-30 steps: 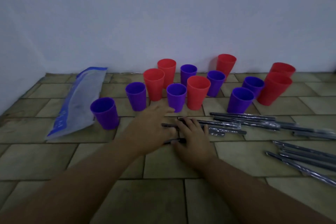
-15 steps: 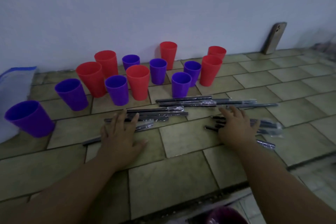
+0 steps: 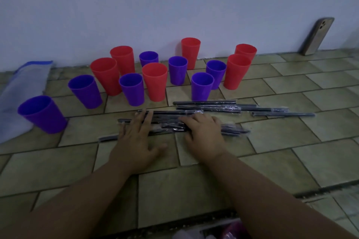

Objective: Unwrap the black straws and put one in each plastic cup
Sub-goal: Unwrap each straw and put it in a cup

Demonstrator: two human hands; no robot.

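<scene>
Blocked toward the wall (image 3: 174,6) by crowded red and purple cups (image 3: 154,81), narrow gaps between. Open over floor tiles (image 3: 310,153) right of and nearer than the wrapped straws (image 3: 207,107). Plastic bag (image 3: 17,91) far left.

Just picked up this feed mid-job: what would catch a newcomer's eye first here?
The red cups and purple cups clustered by the wall, none holding a straw, stand out first. In front of them, wrapped black straws lie scattered on the tiled floor, with the left hand and right hand resting flat on the nearer bunch. A phone leans against the wall at far right.
</scene>
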